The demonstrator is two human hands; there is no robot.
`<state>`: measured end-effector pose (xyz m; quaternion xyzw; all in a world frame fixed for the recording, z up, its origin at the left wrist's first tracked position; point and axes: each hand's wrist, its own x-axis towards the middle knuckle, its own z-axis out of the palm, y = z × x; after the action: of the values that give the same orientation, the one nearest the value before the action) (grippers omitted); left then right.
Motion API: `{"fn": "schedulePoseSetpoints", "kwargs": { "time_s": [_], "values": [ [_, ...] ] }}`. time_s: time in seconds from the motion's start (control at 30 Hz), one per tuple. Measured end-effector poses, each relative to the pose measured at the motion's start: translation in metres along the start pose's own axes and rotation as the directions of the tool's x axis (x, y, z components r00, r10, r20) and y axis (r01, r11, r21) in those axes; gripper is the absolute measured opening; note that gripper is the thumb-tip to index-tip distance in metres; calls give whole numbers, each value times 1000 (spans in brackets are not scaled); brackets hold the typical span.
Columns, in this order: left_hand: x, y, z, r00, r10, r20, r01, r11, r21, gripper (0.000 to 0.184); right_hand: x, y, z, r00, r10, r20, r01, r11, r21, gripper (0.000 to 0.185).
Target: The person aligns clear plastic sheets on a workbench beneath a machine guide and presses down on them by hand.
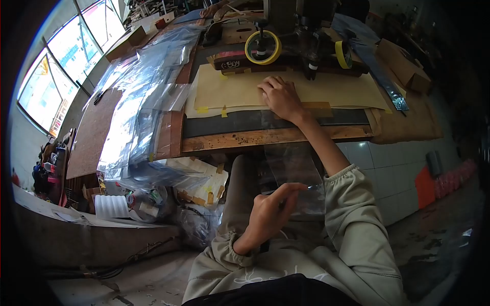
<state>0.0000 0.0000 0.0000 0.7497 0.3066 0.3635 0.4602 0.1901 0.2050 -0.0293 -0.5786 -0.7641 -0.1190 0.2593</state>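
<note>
My left hand is in front of my lap, its thumb and index finger pinched together at the edge of a clear plastic bag. The thin bag hangs below the table's front edge, and its outline is hard to follow. Farther up, my right hand lies on a tan sheet with its fingers curled under. Anything between those fingers is hidden. Just beyond the hand, a dark machine bar crosses the sheet. Pieces of yellow tape hold down the sheet's front edge.
Clear plastic bags lie piled on the table's left side. Yellow tape rolls hang on the machine. A wooden strip edges the table. Cardboard stands at the right; a person's hand shows at the far end.
</note>
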Motion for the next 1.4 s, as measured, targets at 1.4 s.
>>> {"fn": "schedulePoseSetpoints", "kwargs": {
  "time_s": [1.4],
  "values": [
    [4, -3, 2, 1000, -21, -12, 21, 1000, -9, 19, -2, -13, -8, 994, -18, -105, 15, 999, -30, 18]
  ]
}}
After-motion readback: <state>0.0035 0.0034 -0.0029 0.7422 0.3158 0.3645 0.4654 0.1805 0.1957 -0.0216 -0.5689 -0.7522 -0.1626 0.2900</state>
